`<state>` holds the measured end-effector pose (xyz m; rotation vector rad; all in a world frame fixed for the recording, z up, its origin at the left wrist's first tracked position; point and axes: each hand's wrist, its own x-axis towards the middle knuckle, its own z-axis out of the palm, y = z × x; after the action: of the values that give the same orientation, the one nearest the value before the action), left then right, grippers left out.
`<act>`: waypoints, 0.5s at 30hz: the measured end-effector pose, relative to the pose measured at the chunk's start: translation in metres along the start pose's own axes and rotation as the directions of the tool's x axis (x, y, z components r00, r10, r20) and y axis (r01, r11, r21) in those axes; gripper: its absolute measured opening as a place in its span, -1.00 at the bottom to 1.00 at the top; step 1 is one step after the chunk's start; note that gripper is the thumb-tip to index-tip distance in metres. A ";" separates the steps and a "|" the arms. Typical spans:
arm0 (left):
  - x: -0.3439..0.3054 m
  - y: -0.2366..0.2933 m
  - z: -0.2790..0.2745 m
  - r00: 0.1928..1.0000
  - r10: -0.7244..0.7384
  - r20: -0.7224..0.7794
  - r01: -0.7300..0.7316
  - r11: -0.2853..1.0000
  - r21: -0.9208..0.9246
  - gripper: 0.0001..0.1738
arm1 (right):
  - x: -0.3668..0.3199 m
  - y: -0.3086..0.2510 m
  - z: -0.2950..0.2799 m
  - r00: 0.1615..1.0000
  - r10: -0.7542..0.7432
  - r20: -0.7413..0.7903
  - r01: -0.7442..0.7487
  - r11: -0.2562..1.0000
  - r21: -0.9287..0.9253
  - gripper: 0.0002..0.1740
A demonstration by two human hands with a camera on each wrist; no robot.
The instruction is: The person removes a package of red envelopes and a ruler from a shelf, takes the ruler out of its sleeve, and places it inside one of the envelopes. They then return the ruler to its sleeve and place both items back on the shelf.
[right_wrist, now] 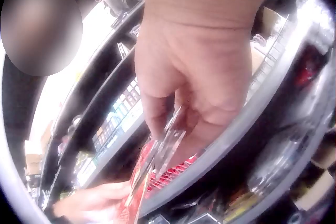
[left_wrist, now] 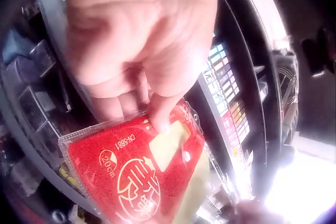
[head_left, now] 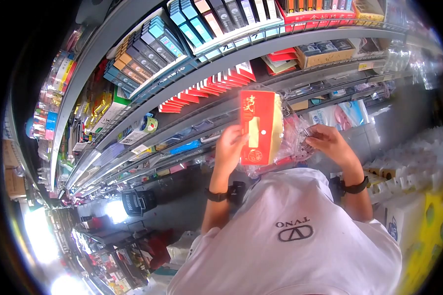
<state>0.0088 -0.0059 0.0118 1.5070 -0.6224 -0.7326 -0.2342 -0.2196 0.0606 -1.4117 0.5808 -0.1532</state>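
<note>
My left hand (head_left: 231,147) pinches a red packet (head_left: 261,137) in front of the chest, thumb on the front face near a pale window. In the left wrist view the packet (left_wrist: 142,176) shows a clear plastic sleeve, pale print, "20cm" and "CN-5881". My right hand (head_left: 330,142) pinches crinkled clear plastic (head_left: 295,140) beside the packet's right edge. Seen from the right wrist, thin flat clear plastic (right_wrist: 170,148) stands edge-on between thumb and fingers, with the red packet (right_wrist: 137,182) close below. I cannot tell whether this plastic is part of the packet.
Shelves (head_left: 221,56) curve across the front, holding boxed stationery (head_left: 155,46) above and a row of red packets (head_left: 206,88) below. A dark basket (head_left: 138,201) stands on the floor to the left. At the right are white plastic-wrapped goods (head_left: 403,152) and a yellow pack (head_left: 428,231).
</note>
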 end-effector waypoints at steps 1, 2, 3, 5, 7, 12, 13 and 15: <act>0.001 -0.005 -0.006 1.000 0.009 -0.030 -0.007 0.999 0.048 -0.75 | -0.001 -0.003 0.000 1.000 0.031 -0.005 -0.031 1.000 -0.002 -0.75; 0.001 -0.007 -0.010 0.999 0.009 -0.047 -0.008 1.000 0.023 -0.75 | 0.000 0.001 -0.003 1.000 0.018 -0.011 -0.018 1.000 -0.004 -0.77; 0.002 -0.008 -0.015 0.998 0.009 -0.061 -0.009 1.000 -0.002 -0.75 | 0.002 0.006 -0.007 1.000 0.005 -0.021 -0.006 1.000 -0.006 -0.77; 0.001 -0.008 -0.022 0.996 -0.015 -0.091 0.014 1.000 -0.009 -0.71 | 0.002 0.011 -0.012 0.999 0.000 -0.038 0.000 1.000 0.000 -0.76; -0.002 0.006 -0.014 0.993 -0.026 -0.112 0.022 0.999 -0.037 -0.63 | 0.002 0.007 -0.008 0.999 0.016 -0.048 -0.015 1.000 0.015 -0.74; -0.010 0.035 0.009 0.987 0.110 -0.116 -0.117 0.992 -0.052 -0.39 | 0.003 0.001 0.002 0.999 0.040 -0.035 -0.032 0.978 0.208 -0.75; -0.007 0.026 0.011 0.975 0.180 -0.134 -0.183 0.983 -0.015 -0.52 | 0.004 0.001 0.004 0.999 0.044 -0.025 -0.036 0.965 0.258 -0.77; -0.006 0.030 0.008 0.996 0.086 0.005 -0.084 0.963 0.255 -0.63 | 0.005 -0.009 0.011 0.998 0.053 -0.019 -0.046 0.961 0.272 -0.74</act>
<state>-0.0003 -0.0087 0.0424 1.7057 -0.7956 -0.5982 -0.2223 -0.2136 0.0677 -1.1292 0.5924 -0.2043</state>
